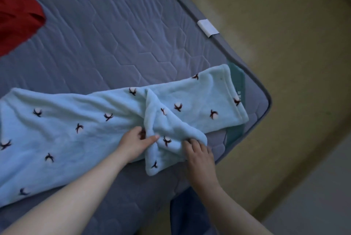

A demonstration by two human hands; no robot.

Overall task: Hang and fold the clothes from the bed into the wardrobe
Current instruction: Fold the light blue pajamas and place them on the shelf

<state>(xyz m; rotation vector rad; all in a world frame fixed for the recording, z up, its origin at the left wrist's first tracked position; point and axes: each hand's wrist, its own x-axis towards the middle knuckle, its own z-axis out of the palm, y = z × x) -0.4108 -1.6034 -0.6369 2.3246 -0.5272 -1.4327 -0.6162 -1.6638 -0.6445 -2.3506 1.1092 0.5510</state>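
Two hands are working a pale blue fleece garment [76, 139] that is lying across the near right corner of the bed [114, 35], well apart from a red garment [17, 16] at the far left. The left hand [135, 144] is pinching a bunched ridge of the cloth under its thumb. The right hand [199, 155] is curling its fingers [192, 143] round the near edge of the folded-over flap. Plush, thick and limp, the fleece is carrying dark cotton-boll sprigs and a stitched hem at its right end. The grey quilted mattress is showing hexagon stitching and a white tag [208, 27] on its far piping. Folding well is likely calling for flattening that twisted ridge first, then drawing the flap over with edges aligned. The wardrobe is not in view.
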